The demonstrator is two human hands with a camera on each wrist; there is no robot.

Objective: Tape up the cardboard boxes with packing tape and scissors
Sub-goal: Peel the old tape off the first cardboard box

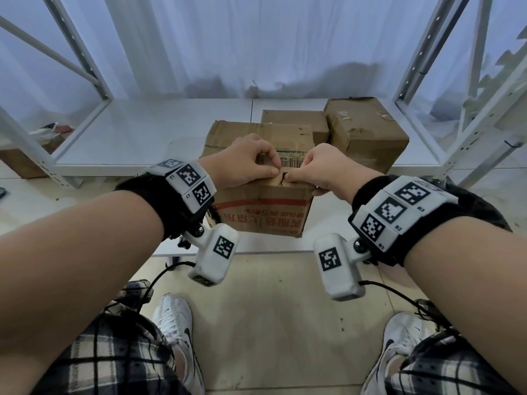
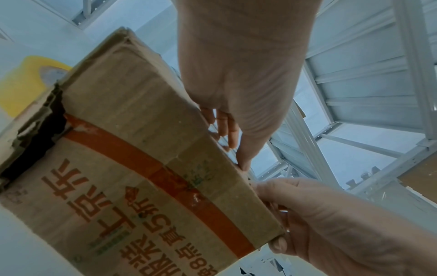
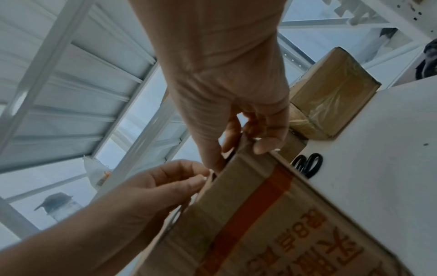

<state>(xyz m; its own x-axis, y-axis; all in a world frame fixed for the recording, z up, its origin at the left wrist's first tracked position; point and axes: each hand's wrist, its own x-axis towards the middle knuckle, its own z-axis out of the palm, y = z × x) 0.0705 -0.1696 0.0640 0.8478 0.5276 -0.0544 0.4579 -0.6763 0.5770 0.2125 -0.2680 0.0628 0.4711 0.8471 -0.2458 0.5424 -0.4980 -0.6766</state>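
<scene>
Pressing the two top flaps together at the near edge of the brown cardboard box with the red printed band (image 1: 263, 208), both hands work at the centre seam. The left hand (image 1: 247, 162) has thumb and fingers curled to pinch the left flap's edge; the right hand (image 1: 320, 169) pinches the right flap the same way, thumb tips almost touching across the dark gap between the flaps.

The likeliest trouble, as I judge it, is the flaps springing apart once one hand lets go for the tape: the cardboard is creased and its left side is torn open (image 2: 40, 130), so it may not hold shape. The yellow roll of packing tape (image 2: 26, 82) sits just beside the box's left side, and the black-handled scissors (image 3: 307, 164) lie on the white surface (image 1: 142, 132) near its right side, so either reach is short but blind from above, since the box hides both from the head view.

The box stands close to the surface's front edge, so a hard downward push could slide it off. Two more brown boxes (image 1: 368, 129) crowd behind and to the right; open room lies to the left.
</scene>
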